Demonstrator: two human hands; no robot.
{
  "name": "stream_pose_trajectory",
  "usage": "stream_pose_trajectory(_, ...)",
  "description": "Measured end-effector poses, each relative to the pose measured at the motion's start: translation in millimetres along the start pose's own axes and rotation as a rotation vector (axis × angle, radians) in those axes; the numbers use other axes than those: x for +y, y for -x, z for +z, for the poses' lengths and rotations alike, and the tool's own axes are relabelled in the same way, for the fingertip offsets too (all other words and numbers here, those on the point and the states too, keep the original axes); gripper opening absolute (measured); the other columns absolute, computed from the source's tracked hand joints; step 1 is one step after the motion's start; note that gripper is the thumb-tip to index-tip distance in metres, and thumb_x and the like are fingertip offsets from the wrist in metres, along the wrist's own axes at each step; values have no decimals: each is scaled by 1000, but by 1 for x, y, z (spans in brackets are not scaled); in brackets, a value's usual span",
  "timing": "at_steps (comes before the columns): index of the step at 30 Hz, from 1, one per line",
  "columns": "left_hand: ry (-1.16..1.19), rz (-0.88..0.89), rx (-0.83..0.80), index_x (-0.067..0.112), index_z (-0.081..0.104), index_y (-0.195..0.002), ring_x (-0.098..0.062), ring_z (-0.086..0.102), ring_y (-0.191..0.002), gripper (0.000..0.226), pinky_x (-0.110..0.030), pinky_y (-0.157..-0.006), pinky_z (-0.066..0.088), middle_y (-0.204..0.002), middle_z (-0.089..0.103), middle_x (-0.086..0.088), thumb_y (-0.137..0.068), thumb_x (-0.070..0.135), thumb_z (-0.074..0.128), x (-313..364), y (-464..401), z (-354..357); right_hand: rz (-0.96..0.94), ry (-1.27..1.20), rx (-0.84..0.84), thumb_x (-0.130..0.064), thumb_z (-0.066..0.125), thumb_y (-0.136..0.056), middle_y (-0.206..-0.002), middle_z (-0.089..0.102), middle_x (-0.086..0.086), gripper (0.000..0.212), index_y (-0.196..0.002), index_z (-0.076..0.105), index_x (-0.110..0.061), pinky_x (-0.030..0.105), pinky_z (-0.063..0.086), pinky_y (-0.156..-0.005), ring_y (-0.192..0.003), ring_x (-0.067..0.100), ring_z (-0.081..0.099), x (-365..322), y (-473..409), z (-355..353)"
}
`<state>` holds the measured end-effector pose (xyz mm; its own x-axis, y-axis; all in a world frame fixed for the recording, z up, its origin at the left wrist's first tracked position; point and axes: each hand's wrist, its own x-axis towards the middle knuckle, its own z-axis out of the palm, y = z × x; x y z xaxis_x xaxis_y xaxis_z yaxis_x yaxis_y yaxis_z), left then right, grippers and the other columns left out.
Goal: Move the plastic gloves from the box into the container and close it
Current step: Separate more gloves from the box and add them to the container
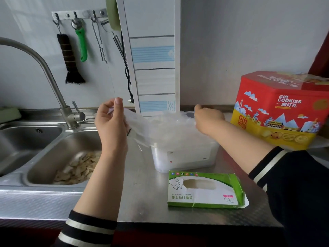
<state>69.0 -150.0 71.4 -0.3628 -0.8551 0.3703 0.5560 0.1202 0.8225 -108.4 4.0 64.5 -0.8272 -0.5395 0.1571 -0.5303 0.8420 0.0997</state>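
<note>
Now, in the head view, the left hand (110,122) pinches one end of the clear plastic gloves (160,127) while the right hand (208,118) grips the other, the wad draped over the open translucent container (185,157) mid-counter (142,202), behind the empty glove box (204,189). The wad's long axis runs parallel to the counter's front edge. Best to tuck the overhanging ends inside the rim before closing.

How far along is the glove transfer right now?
Done: the green glove box lies on the counter, its window showing nothing inside. In hand: the left hand and right hand hold the plastic gloves bunched over the translucent container. Left: tuck them in and close it; no lid is clearly visible.
</note>
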Motion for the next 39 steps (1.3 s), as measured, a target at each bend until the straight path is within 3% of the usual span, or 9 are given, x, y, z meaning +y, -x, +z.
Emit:
stream_pose_trajectory(3, 5, 48, -79, 17, 55, -87, -6, 24, -36, 14, -22, -38, 19, -43, 37, 10, -100, 24, 54, 10, -5, 8, -212, -6, 163, -19, 60, -92, -129, 44, 8, 37, -126, 49, -11, 36, 39, -90, -120, 28, 41, 1, 4, -7)
stream_pose_trajectory(6, -22, 87, -147, 20, 56, -87, -8, 25, -37, 14, -24, -40, 20, -43, 37, 9, -99, 25, 55, 24, -6, 20, -289, -624, 318, -36, 58, -95, -108, 60, -4, 21, -105, 62, -18, 30, 43, -82, -98, 17, 56, -10, 11, -21)
stream_pose_trajectory(9, -4, 152, -229, 19, 57, -87, -6, 25, -36, 14, -17, -37, 22, -42, 36, 10, -100, 21, 53, 42, -8, 36, -248, -1328, -16, -52, 48, -94, -107, 66, 1, 32, -104, 57, -23, 32, 52, -87, -98, 16, 63, -32, 17, -39)
stream_pose_trajectory(14, 44, 250, -364, 19, 59, -85, -6, 25, -37, 16, -18, -38, 22, -43, 37, 10, -100, 18, 53, 58, -9, 63, -142, -1833, -594, -73, 49, -69, -117, 63, 6, 86, -132, 43, -16, 42, 51, -96, -110, 21, 63, -52, 21, -45)
stream_pose_trajectory(19, -96, 307, -421, 20, 60, -93, -8, 31, -36, 10, -18, -39, 26, -47, 46, 5, -100, 19, 52, 38, -10, 62, -19, -2157, -215, -29, 59, -95, -64, 64, -4, 19, -83, 58, -13, 22, 54, -55, -57, 7, 64, -47, 21, -42)
stream_pose_trajectory(22, -377, 219, -512, 26, 59, -110, -13, 36, -36, 19, -18, -38, 31, -61, 61, 3, -99, 14, 50, 15, -17, 55, 97, -1854, 97, -20, 58, -97, -42, 44, -10, 34, -67, 42, -15, 15, 28, -38, -33, 4, 35, -29, 10, -39)
stream_pose_trajectory(25, -668, 127, -596, 22, 61, -116, -9, 39, -36, 23, -19, -41, 37, -60, 65, 8, -97, 15, 53, -8, -21, 49, 82, -1404, 215, -23, 64, -93, -57, 51, 1, 28, -74, 52, -5, 22, 31, -48, -49, 13, 41, -8, -5, -28)
stream_pose_trajectory(32, -1116, 142, -574, 28, 63, -108, 1, 48, -44, 16, -23, -51, 35, -63, 65, 13, -95, 25, 53, -38, -29, 34, 72, -783, 179, -37, 60, -92, -85, 59, -2, 23, -93, 56, -14, 29, 32, -63, -84, 22, 56, 14, -14, 1)
stream_pose_trajectory(39, -1201, 401, -533, 25, 69, -107, -24, 60, -98, 19, -31, -76, 43, -102, 66, 4, -94, 31, 56, -49, -24, 24, -21, -401, -61, -37, 59, -92, -121, 59, 11, 55, -132, 36, -6, 32, 39, -70, -102, 30, 57, 8, -6, 2)
